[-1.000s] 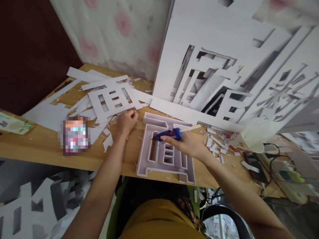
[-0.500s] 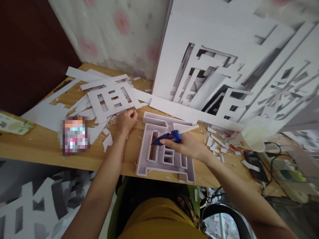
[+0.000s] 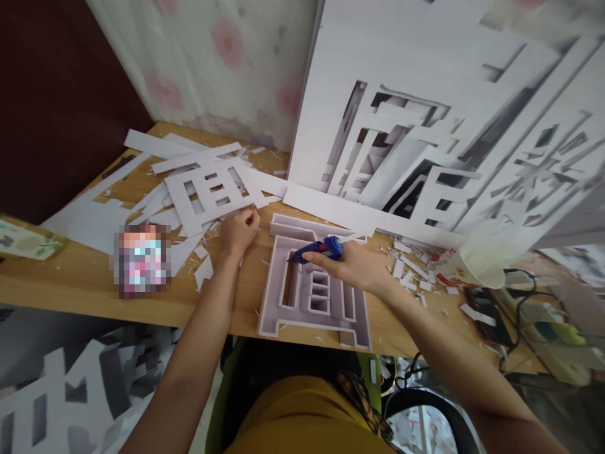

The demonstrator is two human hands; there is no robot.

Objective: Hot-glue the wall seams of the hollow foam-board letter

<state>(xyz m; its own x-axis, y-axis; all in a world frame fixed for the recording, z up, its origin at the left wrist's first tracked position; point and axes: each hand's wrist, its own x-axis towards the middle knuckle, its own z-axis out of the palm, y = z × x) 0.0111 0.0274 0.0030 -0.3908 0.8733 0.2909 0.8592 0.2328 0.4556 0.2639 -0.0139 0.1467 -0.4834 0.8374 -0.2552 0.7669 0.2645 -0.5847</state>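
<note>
My right hand [image 3: 357, 265] grips a blue hot glue gun [image 3: 324, 250] with a pale glue stick [image 3: 357, 236] poking out of its back end. The gun's nozzle points left and down, over a slot at the left of a white raised-wall foam board character [image 3: 269, 296] lying on the table. Whether the nozzle touches the wall I cannot tell. To the left of this piece, my left hand [image 3: 240, 230] rests near the table with its fingers curled closed; what they hold, if anything, is too small to make out.
White cut-out boards and strips [image 3: 198, 195] lie at the back left. A blurred-out device [image 3: 142, 260] sits left. Large cut sheets [image 3: 331, 94] lean on the wall. Scraps [image 3: 411, 265], a paper cup [image 3: 466, 265] and cables [image 3: 517, 309] are at the right. The wooden table [image 3: 85, 274] ends before my body.
The glue gun in my right hand has shifted slightly up, toward the far end of the left slot. My left hand has hardly moved.
</note>
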